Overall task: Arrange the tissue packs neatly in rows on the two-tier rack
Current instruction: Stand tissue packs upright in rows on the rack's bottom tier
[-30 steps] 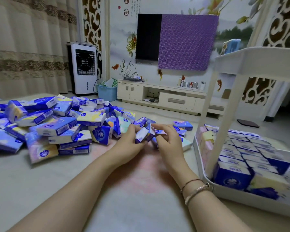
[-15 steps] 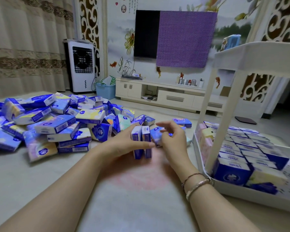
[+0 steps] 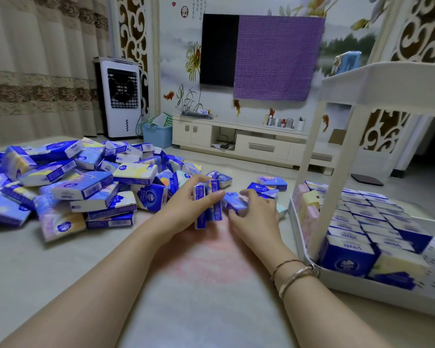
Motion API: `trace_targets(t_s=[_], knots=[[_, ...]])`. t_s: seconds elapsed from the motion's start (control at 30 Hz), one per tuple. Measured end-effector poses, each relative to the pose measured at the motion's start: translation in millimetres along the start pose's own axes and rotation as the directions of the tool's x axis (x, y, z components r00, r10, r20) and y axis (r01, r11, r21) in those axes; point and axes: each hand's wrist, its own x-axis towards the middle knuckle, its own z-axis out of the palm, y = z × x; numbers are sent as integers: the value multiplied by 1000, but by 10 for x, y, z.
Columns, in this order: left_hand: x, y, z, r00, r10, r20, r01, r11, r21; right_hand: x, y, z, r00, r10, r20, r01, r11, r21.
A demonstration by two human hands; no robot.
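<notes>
Tissue packs [image 3: 207, 205], two stood on edge on the floor, are clasped by the left hand [image 3: 186, 209], another pack [image 3: 234, 203] is pinched by the right hand [image 3: 256, 212], beside the rack [image 3: 309, 249]; judged light, soft, slippery-wrapped, best gripped across flat sides.

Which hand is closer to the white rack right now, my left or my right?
Right. The right hand grips a tissue pack on the floor just beside the rack. The left hand holds two upright packs farther away, toward the loose pile.
</notes>
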Motion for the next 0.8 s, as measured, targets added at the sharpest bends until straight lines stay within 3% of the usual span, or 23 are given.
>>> trace_targets(t_s=[0.03, 0.1, 0.17, 0.3, 0.4, 0.5, 0.67, 0.8], knots=[[10, -10, -5, 999, 1, -38, -2, 1000, -14, -5, -24, -10, 1000, 25, -1, -25, 989, 147], [47, -29, 14, 993, -18, -119, 6, 995, -99, -39, -91, -45, 996, 59, 65, -83, 865, 494], [63, -31, 17, 985, -64, -158, 26, 973, -231, -82, -167, -74, 989, -26, 144, -77, 744, 663], [65, -22, 33, 971, -100, -215, 42, 965, -260, -130, -258, -69, 952, -192, 237, -20, 735, 678], [37, 40, 10, 962, -99, -253, 58, 984, -166, -165, -262, -75, 943, -203, 265, 29, 841, 540], [-17, 123, 30, 988, -126, -84, 113, 984, -140, -199, -255, -117, 930, -204, 306, 4, 837, 547], [-7, 214, 31, 978, -167, 128, 209, 841, -498, -160, -188, -126, 940, -174, 294, -31, 813, 581], [15, 167, 5, 980, -113, 163, 175, 880, -442, -132, -154, -151, 930, -164, 329, -51, 829, 557]])
